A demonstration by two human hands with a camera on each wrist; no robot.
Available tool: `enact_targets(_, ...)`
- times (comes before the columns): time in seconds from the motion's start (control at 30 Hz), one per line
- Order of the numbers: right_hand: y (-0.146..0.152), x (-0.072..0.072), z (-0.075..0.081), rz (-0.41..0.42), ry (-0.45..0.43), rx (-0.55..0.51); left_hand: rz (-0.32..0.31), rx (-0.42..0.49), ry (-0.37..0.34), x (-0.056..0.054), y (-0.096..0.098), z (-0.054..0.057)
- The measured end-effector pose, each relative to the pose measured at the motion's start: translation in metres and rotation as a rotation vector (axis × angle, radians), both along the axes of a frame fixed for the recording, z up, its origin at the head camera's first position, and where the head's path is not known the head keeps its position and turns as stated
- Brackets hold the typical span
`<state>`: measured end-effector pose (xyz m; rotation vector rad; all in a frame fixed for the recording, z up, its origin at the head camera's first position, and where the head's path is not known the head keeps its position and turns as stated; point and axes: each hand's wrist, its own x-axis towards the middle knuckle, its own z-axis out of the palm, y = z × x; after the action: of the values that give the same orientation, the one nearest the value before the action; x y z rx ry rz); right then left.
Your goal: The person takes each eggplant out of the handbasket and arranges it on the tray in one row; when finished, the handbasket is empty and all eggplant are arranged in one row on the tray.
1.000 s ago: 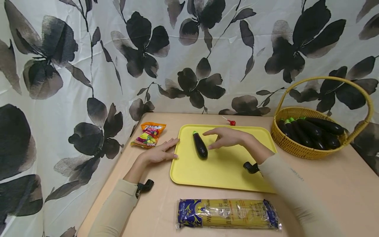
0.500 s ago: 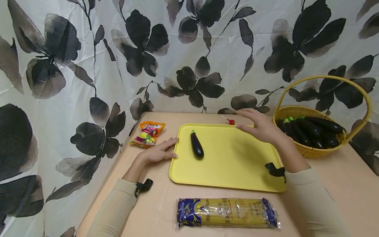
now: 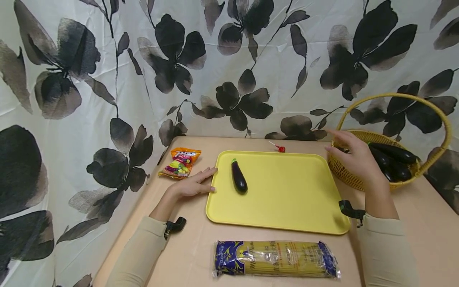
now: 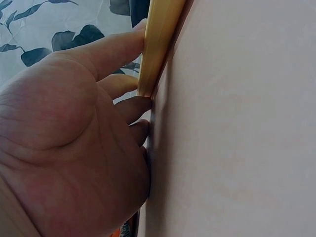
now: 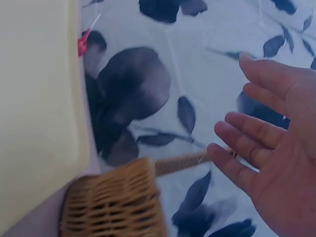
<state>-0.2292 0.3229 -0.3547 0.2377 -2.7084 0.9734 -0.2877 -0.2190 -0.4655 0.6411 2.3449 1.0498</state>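
Observation:
One dark purple eggplant (image 3: pixel 239 177) with a green stem end lies on the left part of the yellow tray (image 3: pixel 283 195). My left hand (image 3: pixel 191 185) touches the tray's left edge with straight fingers; the left wrist view shows its fingertips at the tray's rim (image 4: pixel 160 44). My right hand (image 3: pixel 356 155) hovers at the left side of the wicker basket (image 3: pixel 346 175), its fingers extended and holding nothing. It hides part of the several eggplants (image 3: pixel 391 155) in the basket. In the right wrist view the right hand (image 5: pixel 276 133) appears beside the basket's woven wall (image 5: pixel 113 207).
A red lollipop (image 3: pixel 281 148) lies behind the tray. An orange snack bag (image 3: pixel 180 162) sits left of it, and a spaghetti pack (image 3: pixel 276 259) in front. The basket's tall arched handle (image 3: pixel 394 95) rises at the right. Floral cloth hangs behind the table.
My right hand has moved right, from beside the eggplant on the tray, across the tray to the basket. The left hand stays at the tray's edge.

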Motion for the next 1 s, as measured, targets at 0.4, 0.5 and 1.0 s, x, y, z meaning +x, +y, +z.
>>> enact_targets(0.4,0.05,0.0,-0.014,-0.25,-0.04,-0.009,0.001,-0.009,0.022,0.001,0.003,0.004)
enact_targets(0.5,0.06,0.001,-0.018,-0.277,-0.041,-0.008,0.003,-0.012,0.023,0.001,0.002,0.003)
enact_targets(1.0,0.09,0.006,-0.039,-0.295,-0.141,0.088,0.005,-0.008,0.02,0.001,0.001,0.0)
